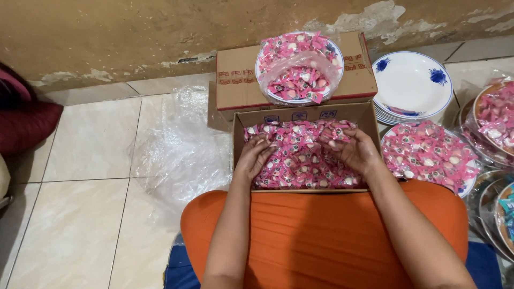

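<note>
Head view: both hands dig into pink wrapped candies (pixel 305 160) filling the open cardboard box (pixel 369 120), left hand (pixel 256 155) loosely curled on them, right hand (pixel 350 150) cupping several, likely gathering a handful.

Open cardboard box (pixel 369 115) accessible from above only; its walls close all four sides, and both hands, left hand (pixel 254 155) and right hand (pixel 353 150), occupy the space over the pink candies (pixel 300 160). Behind, touching: a shut carton (pixel 235 80) carrying a heaped bowl (pixel 298 67). Right side crowded: stacked plates (pixel 412 83), filled plate (pixel 428 152), wrapped trays (pixel 495 115). Left: floor tiles (pixel 91 144) open, only loose plastic sheet (pixel 179 144) lying there.
</note>
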